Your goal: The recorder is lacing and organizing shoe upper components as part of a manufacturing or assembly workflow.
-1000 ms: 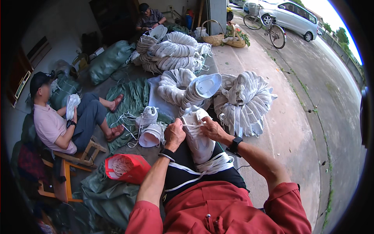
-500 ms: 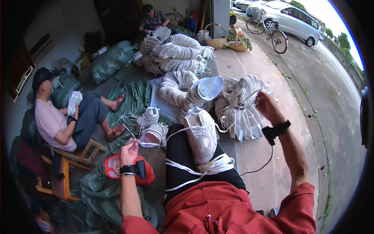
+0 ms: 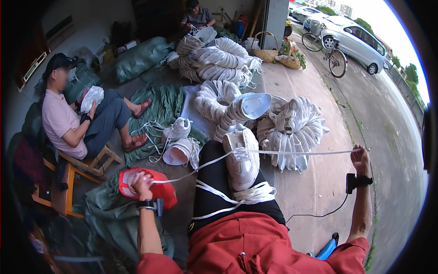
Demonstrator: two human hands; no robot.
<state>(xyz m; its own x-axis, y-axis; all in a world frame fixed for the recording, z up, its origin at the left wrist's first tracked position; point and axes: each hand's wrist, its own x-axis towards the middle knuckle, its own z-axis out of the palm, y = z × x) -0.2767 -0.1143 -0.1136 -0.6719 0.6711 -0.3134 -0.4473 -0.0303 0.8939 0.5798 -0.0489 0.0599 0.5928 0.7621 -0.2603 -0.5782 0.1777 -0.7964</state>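
Note:
A white sneaker (image 3: 243, 166) rests on my lap, toe toward me. One white shoelace (image 3: 299, 151) runs through its upper eyelets, its two halves pulled out to either side. Far out to the right, my right hand (image 3: 360, 160) is closed on one half, which is stretched straight. On the left, my left hand (image 3: 143, 185) pinches the other half, which sags a little, above a red bag (image 3: 163, 188). Across my thighs lies a bundle of loose white laces (image 3: 255, 193), just below the shoe's toe.
White shoe uppers (image 3: 292, 130) are stacked in rings ahead, with a larger pile (image 3: 219, 59) behind. A seated person (image 3: 64, 114) on the left holds a white shoe; another person (image 3: 198, 18) works at the back. A black cable (image 3: 319, 215) hangs from my right wrist device.
My right hand has swung outward to the right and down, drawing its lace half straight. My left hand has moved slightly left and down. The person on the left has turned the shoe.

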